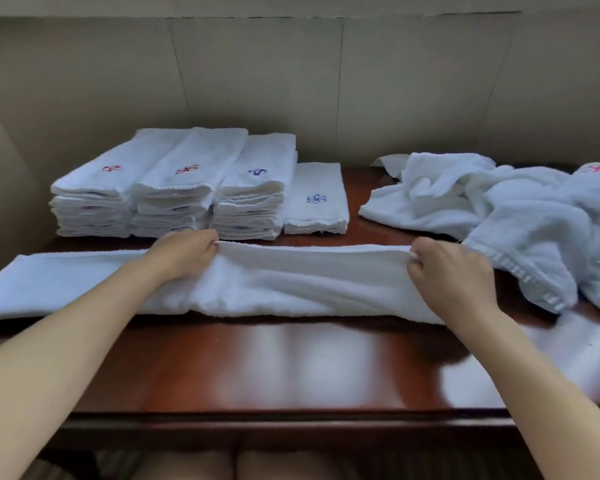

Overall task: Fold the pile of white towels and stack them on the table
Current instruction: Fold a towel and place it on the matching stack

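Head view: a person works at a dark wooden surface point(291, 358) set against a plain wall.
Done so far: three stacks of folded towels point(174, 188) stand side by side at about 11 o'clock, each several towels high, with red or blue embroidery on top; just beside them at 12 o'clock a fourth, low stack point(315, 199) looks only just begun.
In hand: one long towel point(257, 285) lies lengthwise across the middle of the surface, from 9 o'clock to about 3 o'clock, its far edge lifted.
Left grip: the left hand point(184, 252) pinches that far edge between thumb and curled fingers.
Right grip: the right hand point(447, 268) pinches the same edge further along, fingers curled round the cloth.
Step, as I judge it: a lengthwise fold of this towel, not yet laid flat.
Left to do: a rumpled pile of unfolded towels point(499, 220) at 2 o'clock, touching the towel's right end; the count is unclear, but it appears to be several.
Progress, as I judge it: well past halfway.
Containers: none visible; stacks and pile sit directly on the surface.
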